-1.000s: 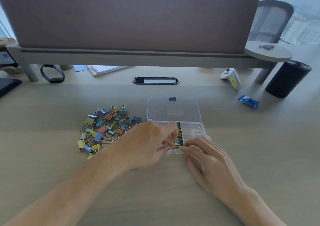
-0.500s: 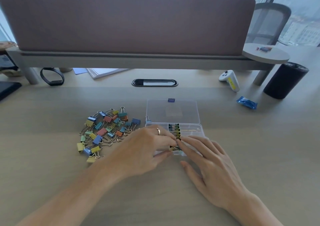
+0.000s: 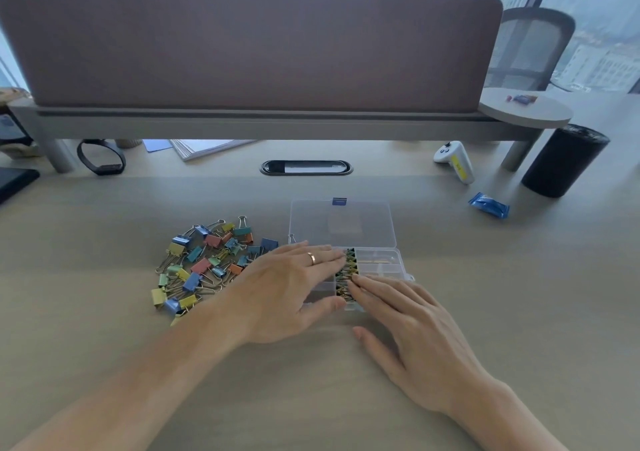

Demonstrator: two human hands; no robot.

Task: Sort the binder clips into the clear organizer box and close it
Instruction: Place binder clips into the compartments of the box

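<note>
Organizer box: clear organizer box [image 3: 381, 260] lies open on the tabletop [image 3: 519, 295], its lid [image 3: 343, 224] folded back flat on the far side with a small blue latch at its far edge.
Sorted clips: a row of binder clips [image 3: 346, 274] stands packed in one middle compartment of the box; the compartments to its right look mostly bare.
Loose clips: pile of coloured binder clips [image 3: 207, 260] rests on the tabletop just left of the box, well clear of it except for the nearest few.
Left hand: left hand [image 3: 291, 284] lies flat over the left part of the box, fingers spread and extended, holding nothing, a ring on one finger; it hides the left compartments.
Right hand: right hand [image 3: 415, 329] lies flat with fingers apart, fingertips touching the packed row, empty; it covers the box's near right corner.
Surroundings: blue wrapper [image 3: 489, 205], white controller [image 3: 455, 161] and black cylinder [image 3: 564, 160] sit far right; a black band [image 3: 100, 158] and papers [image 3: 204, 147] lie under the raised shelf [image 3: 242, 125].
</note>
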